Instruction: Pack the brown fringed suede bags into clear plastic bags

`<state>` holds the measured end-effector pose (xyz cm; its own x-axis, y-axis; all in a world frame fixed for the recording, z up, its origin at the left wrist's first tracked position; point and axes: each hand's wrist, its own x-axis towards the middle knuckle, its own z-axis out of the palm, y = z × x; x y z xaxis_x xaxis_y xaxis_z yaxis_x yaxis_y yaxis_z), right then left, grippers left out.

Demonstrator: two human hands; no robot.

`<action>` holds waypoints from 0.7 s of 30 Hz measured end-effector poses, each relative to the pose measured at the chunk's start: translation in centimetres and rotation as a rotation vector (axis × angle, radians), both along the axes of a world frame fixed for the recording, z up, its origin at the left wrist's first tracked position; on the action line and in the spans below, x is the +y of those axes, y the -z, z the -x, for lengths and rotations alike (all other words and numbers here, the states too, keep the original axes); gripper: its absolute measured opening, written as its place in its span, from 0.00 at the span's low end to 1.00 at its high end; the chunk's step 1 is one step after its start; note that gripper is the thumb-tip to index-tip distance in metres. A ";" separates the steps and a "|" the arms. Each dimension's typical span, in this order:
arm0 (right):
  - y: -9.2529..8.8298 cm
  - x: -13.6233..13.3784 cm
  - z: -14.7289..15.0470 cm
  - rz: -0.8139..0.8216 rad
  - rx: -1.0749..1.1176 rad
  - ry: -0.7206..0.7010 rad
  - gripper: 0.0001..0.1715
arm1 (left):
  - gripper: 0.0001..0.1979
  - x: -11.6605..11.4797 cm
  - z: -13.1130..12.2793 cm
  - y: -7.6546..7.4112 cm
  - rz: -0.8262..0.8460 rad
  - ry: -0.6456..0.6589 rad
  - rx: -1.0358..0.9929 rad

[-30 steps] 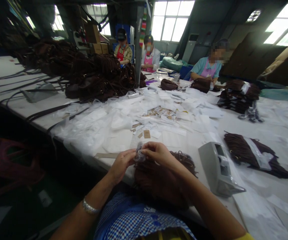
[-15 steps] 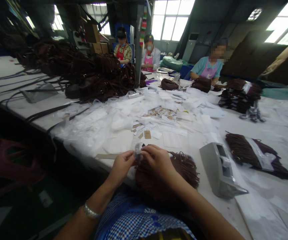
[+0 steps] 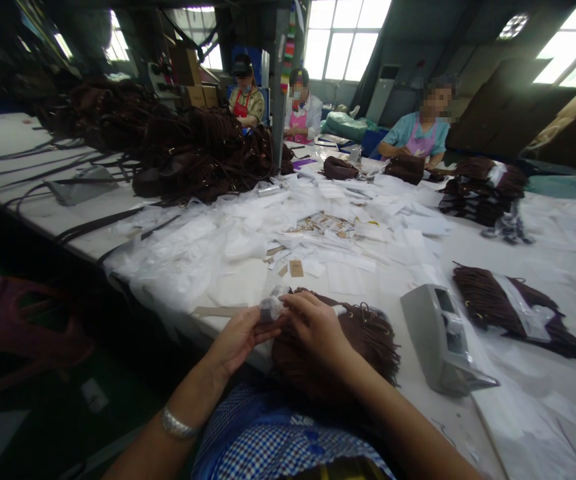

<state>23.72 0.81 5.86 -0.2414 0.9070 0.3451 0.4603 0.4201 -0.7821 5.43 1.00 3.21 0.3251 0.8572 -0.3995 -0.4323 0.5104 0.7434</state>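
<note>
A dark brown fringed bag [image 3: 368, 333] lies at the table's near edge, against my apron. At its left end is a small piece of crinkled clear plastic wrap [image 3: 271, 308] with something dark under it. My left hand [image 3: 241, 337] is closed on this wrap from the left, thumb on top and fingers beneath. From the right, my right hand [image 3: 318, 327] pinches the wrap's edge with its fingertips, its palm over the bag. What the wrap encloses I cannot make out.
A grey tape dispenser [image 3: 438, 347] stands right of the bag, beside another wrapped fringed bag [image 3: 513, 307]. White sheets and plastic [image 3: 238, 240] cover the middle. Brown bags [image 3: 193, 147] are heaped at the far left. Several people sit across the table; a stool [image 3: 23, 327] is left.
My left hand has turned, its fingers now extended under the plastic wrap, which shows a darker side. My right hand stays at the wrap's edge with little movement.
</note>
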 end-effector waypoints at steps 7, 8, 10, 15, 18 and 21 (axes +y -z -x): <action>0.1 0.2 0.2 0.289 0.024 0.038 0.13 | 0.18 -0.8 -0.1 0.1 -0.256 0.090 0.212; 0.1 0.1 0.1 0.288 0.008 0.028 0.13 | 0.18 -0.9 0.1 0.1 -0.308 0.120 0.266; -0.1 0.1 0.0 0.234 -0.041 0.029 0.13 | 0.18 -0.8 0.6 0.2 -0.459 0.150 0.464; -0.7 0.0 0.6 0.198 -0.035 0.050 0.08 | 0.13 0.1 2.2 -0.4 -0.827 0.194 1.387; -0.4 0.6 1.6 0.403 0.087 -0.029 0.11 | 0.13 1.0 2.4 -1.5 -0.863 0.317 1.746; 0.2 1.5 3.0 0.537 0.282 -0.050 0.16 | 0.13 2.1 2.2 -2.6 -0.931 0.360 1.905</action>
